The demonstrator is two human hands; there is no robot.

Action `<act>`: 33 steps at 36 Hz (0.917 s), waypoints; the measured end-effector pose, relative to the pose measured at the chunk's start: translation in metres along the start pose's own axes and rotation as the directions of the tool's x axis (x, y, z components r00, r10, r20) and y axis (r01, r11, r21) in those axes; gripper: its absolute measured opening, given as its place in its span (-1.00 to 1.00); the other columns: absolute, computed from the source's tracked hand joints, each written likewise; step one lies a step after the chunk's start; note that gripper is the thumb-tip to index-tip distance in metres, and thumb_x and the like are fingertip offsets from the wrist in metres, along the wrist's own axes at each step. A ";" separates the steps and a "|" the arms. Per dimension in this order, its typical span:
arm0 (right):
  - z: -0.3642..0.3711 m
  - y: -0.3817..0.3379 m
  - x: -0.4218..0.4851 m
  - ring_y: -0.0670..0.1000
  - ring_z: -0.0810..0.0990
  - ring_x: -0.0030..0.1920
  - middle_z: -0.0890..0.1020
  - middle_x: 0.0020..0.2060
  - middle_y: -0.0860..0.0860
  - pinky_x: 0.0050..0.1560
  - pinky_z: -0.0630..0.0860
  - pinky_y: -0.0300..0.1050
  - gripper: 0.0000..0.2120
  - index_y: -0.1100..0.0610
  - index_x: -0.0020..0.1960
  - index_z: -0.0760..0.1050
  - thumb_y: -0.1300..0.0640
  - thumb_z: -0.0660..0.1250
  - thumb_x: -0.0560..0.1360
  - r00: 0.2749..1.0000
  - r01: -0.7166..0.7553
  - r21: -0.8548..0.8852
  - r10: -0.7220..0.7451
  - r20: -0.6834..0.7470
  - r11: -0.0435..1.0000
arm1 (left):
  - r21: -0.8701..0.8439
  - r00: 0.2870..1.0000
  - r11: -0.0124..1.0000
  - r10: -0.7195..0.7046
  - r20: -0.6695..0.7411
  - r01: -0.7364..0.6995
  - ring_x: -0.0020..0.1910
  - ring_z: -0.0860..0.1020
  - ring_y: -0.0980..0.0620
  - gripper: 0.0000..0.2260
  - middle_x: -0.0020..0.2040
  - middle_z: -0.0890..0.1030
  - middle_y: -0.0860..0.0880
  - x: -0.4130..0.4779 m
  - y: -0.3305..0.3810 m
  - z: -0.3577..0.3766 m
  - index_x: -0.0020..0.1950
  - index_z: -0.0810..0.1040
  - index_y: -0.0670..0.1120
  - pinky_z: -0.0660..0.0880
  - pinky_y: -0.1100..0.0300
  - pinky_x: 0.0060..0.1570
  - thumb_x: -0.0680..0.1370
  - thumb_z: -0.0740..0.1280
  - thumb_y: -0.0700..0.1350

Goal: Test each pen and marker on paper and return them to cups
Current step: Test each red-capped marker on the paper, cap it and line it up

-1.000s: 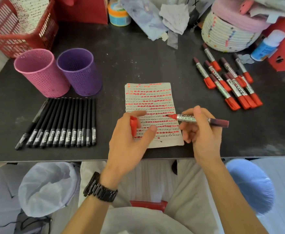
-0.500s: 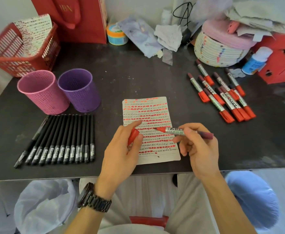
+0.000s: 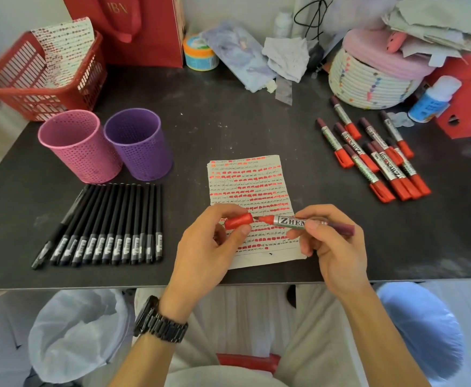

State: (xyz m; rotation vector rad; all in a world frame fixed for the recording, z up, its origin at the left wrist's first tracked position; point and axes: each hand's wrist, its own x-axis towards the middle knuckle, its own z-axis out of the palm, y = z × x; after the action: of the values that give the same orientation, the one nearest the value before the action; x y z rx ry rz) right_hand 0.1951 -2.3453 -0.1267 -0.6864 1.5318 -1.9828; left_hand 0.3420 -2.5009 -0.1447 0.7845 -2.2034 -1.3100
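Your left hand point(image 3: 206, 247) pinching the red cap point(image 3: 238, 220), your right hand point(image 3: 329, 241) gripping the marker point(image 3: 298, 222), tip at the cap's mouth, above the paper point(image 3: 249, 185), cups point(image 3: 138, 143) beyond the pens point(image 3: 108, 224).

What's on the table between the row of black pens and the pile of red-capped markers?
In the head view, a white paper sheet covered with red test strokes lies between the row of black pens and the red-capped markers.
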 end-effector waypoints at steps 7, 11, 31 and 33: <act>0.002 0.000 -0.001 -0.06 0.58 -0.40 0.70 -0.28 0.16 -0.37 0.48 -0.25 -0.85 0.06 -0.03 0.68 0.06 0.39 0.45 0.999 -0.001 -0.081 0.005 0.051 0.997 | -0.017 0.995 0.995 0.102 -0.009 -0.102 -0.08 0.56 0.06 -0.77 0.12 0.61 0.23 -0.001 0.002 -0.002 0.14 0.59 0.25 0.48 0.32 -0.14 0.55 0.46 -0.03; 0.003 -0.002 -0.003 -0.09 0.56 -0.39 0.72 -0.29 0.06 -0.35 0.49 -0.26 -0.85 0.03 -0.01 0.70 0.05 0.41 0.47 0.995 -0.008 -0.129 0.020 0.093 0.992 | -0.006 0.989 0.990 0.144 0.017 -0.144 0.13 0.58 -0.02 -0.78 0.14 0.62 0.20 0.000 0.002 -0.001 0.15 0.62 0.22 0.55 0.08 0.02 0.54 0.48 -0.02; 0.021 -0.005 -0.089 0.00 0.53 -0.33 0.67 -0.21 0.01 -0.33 0.50 -0.09 -0.80 -0.17 0.11 0.55 -0.09 0.41 0.50 0.986 -0.072 -0.413 0.128 0.108 0.908 | -0.134 0.964 0.986 0.128 0.233 -0.098 0.06 0.56 -0.07 -0.64 0.12 0.61 0.07 -0.042 0.026 -0.042 0.30 0.59 0.17 0.43 0.21 -0.03 0.51 0.47 -0.02; 0.028 -0.002 -0.099 -0.10 0.39 -0.43 0.59 -0.34 -0.03 -0.42 0.36 -0.28 -0.79 -0.11 0.10 0.57 -0.10 0.40 0.48 0.981 -0.150 -0.249 0.175 0.083 0.957 | -0.311 0.959 0.950 0.102 0.266 -0.015 0.19 0.55 -0.09 -0.55 0.20 0.60 0.01 -0.045 0.027 -0.044 0.41 0.51 0.12 0.48 0.05 0.13 0.51 0.43 0.01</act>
State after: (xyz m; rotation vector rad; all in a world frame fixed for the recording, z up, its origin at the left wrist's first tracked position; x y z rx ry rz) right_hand 0.2858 -2.2971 -0.1256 -0.7236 1.7239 -1.6307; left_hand 0.3971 -2.4882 -0.1054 0.4324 -2.1298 -1.7685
